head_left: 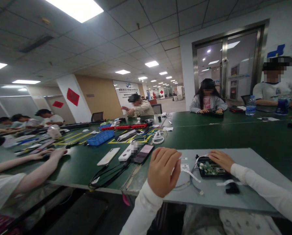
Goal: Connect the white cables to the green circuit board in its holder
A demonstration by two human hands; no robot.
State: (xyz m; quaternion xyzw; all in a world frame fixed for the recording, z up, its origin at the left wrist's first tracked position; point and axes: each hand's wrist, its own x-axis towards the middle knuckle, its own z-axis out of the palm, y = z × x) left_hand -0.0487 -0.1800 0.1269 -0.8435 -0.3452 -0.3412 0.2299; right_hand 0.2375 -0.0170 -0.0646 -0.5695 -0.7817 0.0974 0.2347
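Note:
My left hand (163, 171) is raised above the near edge of the grey mat (248, 195), its back towards me. Its fingers are curled together with the thumb close to them; anything between them is hidden. To the right, my right hand (221, 160) is closed over the far right side of a black plastic case (207, 175). A green circuit board (211, 168) sits in this case, and a white flat cable (197, 160) runs along its left side. Thin wires with a white connector (201, 193) lie on the mat between my hands. A small black part (232, 187) with a white strip lies nearer me.
Left of the mat are a black-screened phone (144, 153), a white power bank (128, 151), a white phone (108, 156) and black cables (111, 173). Farther off stands a blue basket (100, 138). A person's arm (45, 166) reaches over the table at left; other people sit across.

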